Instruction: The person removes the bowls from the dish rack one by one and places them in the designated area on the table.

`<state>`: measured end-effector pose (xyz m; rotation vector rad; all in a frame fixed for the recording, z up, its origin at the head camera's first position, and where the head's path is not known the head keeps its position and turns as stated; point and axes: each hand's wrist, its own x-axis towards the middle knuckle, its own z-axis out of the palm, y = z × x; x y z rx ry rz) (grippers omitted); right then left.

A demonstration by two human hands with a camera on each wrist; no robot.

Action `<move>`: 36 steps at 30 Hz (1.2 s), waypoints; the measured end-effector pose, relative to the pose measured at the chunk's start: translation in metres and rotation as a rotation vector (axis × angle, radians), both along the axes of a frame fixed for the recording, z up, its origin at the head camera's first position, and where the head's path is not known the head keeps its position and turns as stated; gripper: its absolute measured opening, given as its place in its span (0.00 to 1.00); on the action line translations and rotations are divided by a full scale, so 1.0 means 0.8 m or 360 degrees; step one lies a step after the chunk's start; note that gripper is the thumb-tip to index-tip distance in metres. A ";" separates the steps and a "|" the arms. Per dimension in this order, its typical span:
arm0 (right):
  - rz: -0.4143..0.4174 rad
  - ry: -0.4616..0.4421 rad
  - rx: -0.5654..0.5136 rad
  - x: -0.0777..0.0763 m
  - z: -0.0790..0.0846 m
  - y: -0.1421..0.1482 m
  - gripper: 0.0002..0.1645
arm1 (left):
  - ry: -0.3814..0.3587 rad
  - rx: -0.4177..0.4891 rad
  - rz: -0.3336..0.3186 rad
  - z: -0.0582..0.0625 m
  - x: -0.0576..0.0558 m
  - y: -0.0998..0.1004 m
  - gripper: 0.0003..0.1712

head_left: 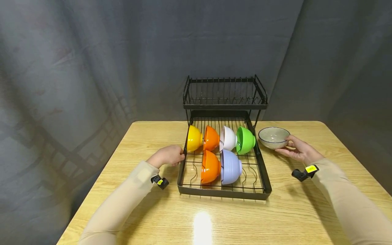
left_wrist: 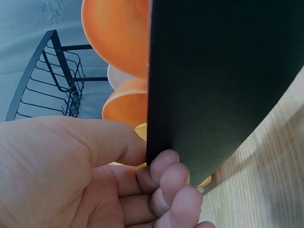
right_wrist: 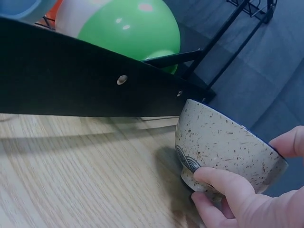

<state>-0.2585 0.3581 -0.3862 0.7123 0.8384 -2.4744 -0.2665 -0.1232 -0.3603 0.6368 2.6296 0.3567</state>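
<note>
Left hand [head_left: 169, 155]: I see it pinching the left wall of 1 rack [head_left: 225, 193] | right hand [head_left: 298, 150]: holding 1 speckled bowl [head_left: 272, 135], just right of the rack | in the rack I count 2 orange bowls [head_left: 210, 166], 1 yellow bowl [head_left: 194, 139], 1 white bowl [head_left: 228, 137], 1 green bowl [head_left: 246, 141], 1 lavender bowl [head_left: 231, 167]

White glare marks the tabletop [head_left: 245, 217] between soft shadows on either side.
</note>
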 end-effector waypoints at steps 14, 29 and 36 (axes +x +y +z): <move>0.0038 -0.0006 0.0114 -0.003 0.000 0.002 0.46 | -0.0023 -0.0020 -0.0025 0.002 -0.001 0.003 0.18; 0.0067 -0.0118 0.0217 -0.006 0.009 0.004 0.44 | -0.0011 -0.0036 -0.0005 0.004 0.000 0.003 0.17; 0.0068 -0.0139 0.0292 -0.006 0.008 0.004 0.46 | 0.0031 -0.0032 -0.0020 0.005 0.002 0.003 0.18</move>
